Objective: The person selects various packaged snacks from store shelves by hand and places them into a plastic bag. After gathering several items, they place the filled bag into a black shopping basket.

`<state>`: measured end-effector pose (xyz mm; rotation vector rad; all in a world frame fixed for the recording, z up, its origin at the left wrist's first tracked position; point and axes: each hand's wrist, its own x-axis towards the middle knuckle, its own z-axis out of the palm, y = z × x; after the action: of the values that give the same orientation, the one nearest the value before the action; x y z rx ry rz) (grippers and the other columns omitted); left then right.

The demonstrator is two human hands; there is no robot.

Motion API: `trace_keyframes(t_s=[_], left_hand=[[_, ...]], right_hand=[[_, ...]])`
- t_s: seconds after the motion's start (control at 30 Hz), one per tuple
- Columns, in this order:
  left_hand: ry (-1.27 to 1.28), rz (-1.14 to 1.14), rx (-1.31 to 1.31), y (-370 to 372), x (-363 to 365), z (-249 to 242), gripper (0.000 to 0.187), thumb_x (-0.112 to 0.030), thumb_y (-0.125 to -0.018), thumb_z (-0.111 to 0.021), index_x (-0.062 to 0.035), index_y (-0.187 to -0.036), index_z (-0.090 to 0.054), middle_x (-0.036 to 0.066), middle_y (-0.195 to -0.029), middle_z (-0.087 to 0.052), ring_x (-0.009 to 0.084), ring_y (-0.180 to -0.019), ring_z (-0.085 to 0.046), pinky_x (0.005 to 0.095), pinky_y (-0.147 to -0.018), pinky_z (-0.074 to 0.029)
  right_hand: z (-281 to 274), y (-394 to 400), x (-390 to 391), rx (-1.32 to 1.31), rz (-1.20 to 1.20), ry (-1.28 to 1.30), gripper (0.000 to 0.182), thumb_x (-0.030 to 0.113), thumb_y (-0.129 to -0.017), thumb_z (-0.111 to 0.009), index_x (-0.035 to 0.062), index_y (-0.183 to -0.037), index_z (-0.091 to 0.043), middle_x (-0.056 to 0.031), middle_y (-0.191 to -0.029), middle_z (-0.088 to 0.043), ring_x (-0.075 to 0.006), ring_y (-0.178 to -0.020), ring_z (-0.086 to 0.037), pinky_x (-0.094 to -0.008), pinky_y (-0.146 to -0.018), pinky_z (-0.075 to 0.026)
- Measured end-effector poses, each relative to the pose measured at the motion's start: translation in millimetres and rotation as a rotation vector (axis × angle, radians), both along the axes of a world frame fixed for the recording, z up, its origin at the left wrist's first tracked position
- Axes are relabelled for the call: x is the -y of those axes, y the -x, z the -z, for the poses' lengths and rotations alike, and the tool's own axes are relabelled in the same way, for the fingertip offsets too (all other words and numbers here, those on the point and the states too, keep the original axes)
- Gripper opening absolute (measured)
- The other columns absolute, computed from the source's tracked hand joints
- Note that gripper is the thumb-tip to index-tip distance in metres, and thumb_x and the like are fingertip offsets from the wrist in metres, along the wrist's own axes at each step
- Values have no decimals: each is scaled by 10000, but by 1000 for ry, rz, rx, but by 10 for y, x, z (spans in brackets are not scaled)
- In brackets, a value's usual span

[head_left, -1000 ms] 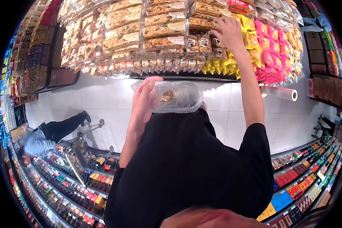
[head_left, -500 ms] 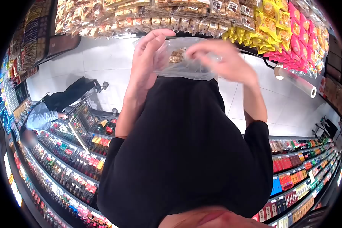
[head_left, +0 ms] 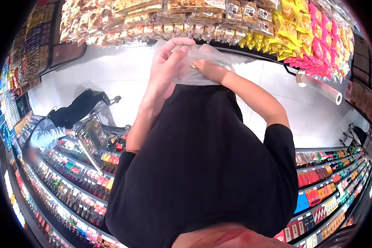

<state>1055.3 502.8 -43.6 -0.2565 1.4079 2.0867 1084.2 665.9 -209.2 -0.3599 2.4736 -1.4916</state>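
- Clear, cloudy plastic forms the bag (head_left: 194, 77), held in front of the black shirt (head_left: 202, 153).
- The left hand (head_left: 169, 62) holds the bag's left side, fingers partly curled, with a gap between forefinger and thumb.
- The right hand (head_left: 209, 69) reaches into the bag from its right; its fingers are bent, but film blurs them, so whether they grip anything I cannot tell.
- Beyond the bag lie the clear-wrapped snacks (head_left: 186, 18) in close rows.
- To the bag's far right are yellow packs (head_left: 288, 28), then pink packs (head_left: 318, 46).
- Right of the bag, below the pink packs, a plastic roll (head_left: 324, 91) sticks out.
- Well left of the bag, a person (head_left: 46, 134) touches a cart (head_left: 91, 134).
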Motion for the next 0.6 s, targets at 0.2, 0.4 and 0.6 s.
trace_keyframes(t_s=[0.2, 0.4, 0.6], left_hand=[[16, -49, 9, 49, 78, 24, 217, -107, -1006, -531, -35, -1185, -629, -115, -651, -330, 2, -525, -275, 203, -472, -193], [23, -71, -22, 37, 134, 97, 202, -142, -1022, -539, -44, -1167, -638, -117, -651, -331, 1, -527, -272, 205, -471, -191], [118, 9, -15, -2, 41, 4, 219, -227, -1013, -596, -77, -1133, -702, -117, -708, -480, -16, -567, -356, 188, -492, -235]], right_hand=[[-590, 39, -330, -395, -214, -351, 145, 137, -940, -593, -3, -956, -625, -195, -949, -675, -350, -859, -676, -432, -758, -532], [-1626, -201, -1013, 182, 139, 164, 339, 187, -868, -771, 10, -1127, -642, -65, -955, -694, -126, -842, -663, -264, -740, -499], [-1644, -332, -1219, 200, 314, 403, 359, 200, -887, -774, 42, -1182, -646, 11, -1015, -651, -62, -912, -584, -232, -825, -458]])
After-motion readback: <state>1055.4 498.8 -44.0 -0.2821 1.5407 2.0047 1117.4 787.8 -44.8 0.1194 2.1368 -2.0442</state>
